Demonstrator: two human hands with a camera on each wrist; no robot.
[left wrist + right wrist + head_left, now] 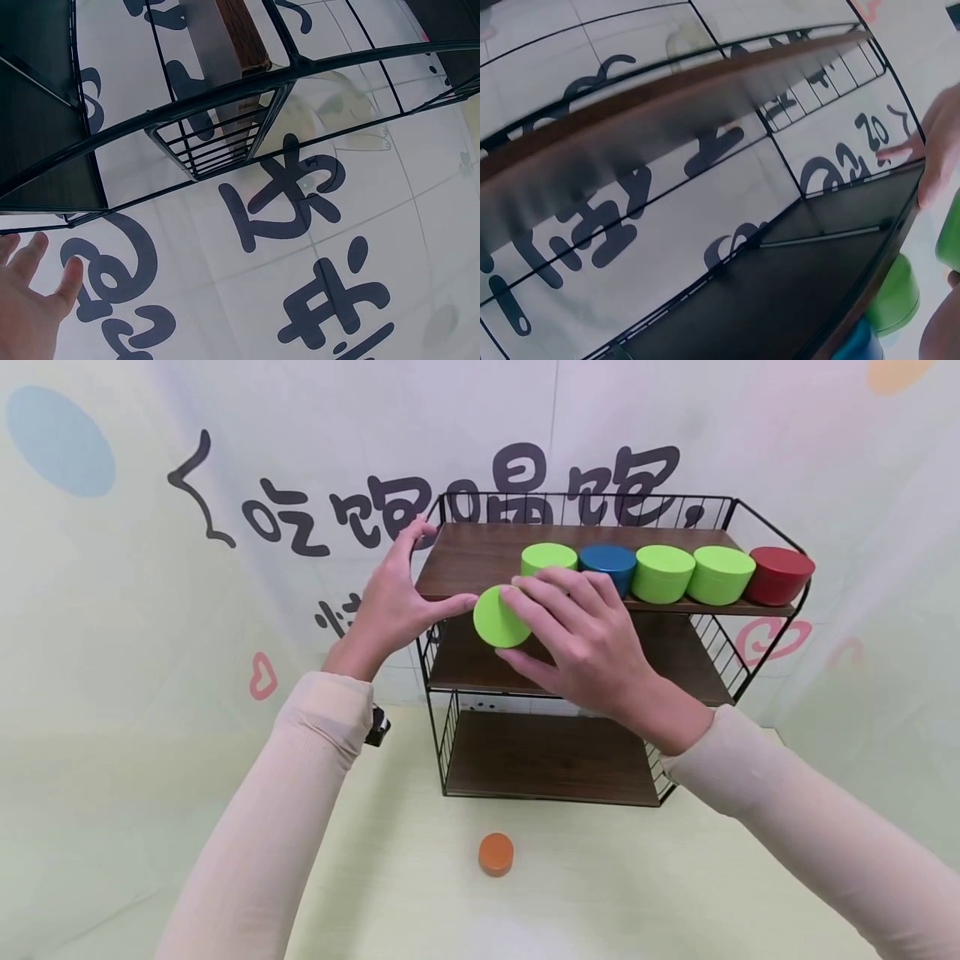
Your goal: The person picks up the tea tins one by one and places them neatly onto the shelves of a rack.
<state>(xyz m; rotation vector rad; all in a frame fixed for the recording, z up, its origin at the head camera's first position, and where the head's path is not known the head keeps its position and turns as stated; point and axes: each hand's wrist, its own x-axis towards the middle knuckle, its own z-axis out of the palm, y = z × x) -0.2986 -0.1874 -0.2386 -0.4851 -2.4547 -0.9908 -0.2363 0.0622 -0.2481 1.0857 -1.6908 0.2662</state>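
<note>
My right hand (581,635) pinches a green round tin (498,617), its flat round face toward the head camera, just in front of the rack's upper shelf. Beside that shelf's left end is my left hand (393,597), its fingers spread and its thumb reaching toward the held tin. Whether the thumb touches the rack or the tin is hard to tell. On the top shelf (480,556), a row of tins runs rightward: a green tin (549,557) partly behind my right hand, a blue tin (609,564), two more green ones and a red tin (780,575).
The rack has a black wire frame (433,735) and dark wooden boards, with a middle shelf (480,660) and a bottom shelf (551,756). On the pale tabletop (600,877) in front lies a small orange round object (497,853). A printed curtain (360,427) hangs behind.
</note>
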